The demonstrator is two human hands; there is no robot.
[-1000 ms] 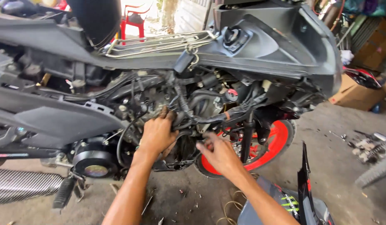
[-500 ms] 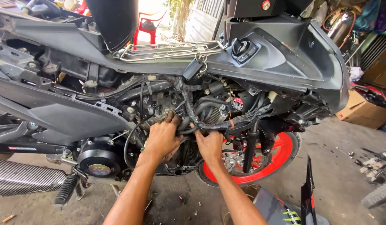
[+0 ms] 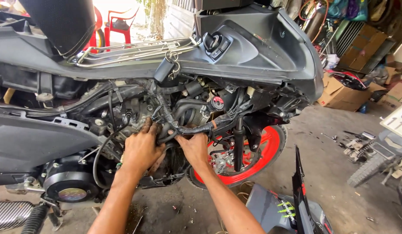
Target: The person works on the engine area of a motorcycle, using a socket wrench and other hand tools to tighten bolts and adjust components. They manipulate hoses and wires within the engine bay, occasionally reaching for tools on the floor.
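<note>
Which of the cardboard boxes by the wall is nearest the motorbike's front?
The big brown cardboard box on the floor, just right of the bike's black nose panel; the other boxes sit farther right or stacked higher.

Both forearms reach forward, left hand (image 3: pixel 141 147) and right hand (image 3: pixel 194 148) side by side, fingers curled.

You are working over a grey concrete floor (image 3: pixel 339 143), stained dark and scattered with small debris under the engine. The motorcycle's red front wheel (image 3: pixel 270 147) stands on it near the middle. At the near right a detached dark fairing panel (image 3: pixel 292 208) with green marks rests on the floor. Further right lie small loose metal parts (image 3: pixel 354 145) and a knobby tyre (image 3: pixel 367 169). Cardboard boxes (image 3: pixel 341 93) sit on the floor at the far right.
</note>
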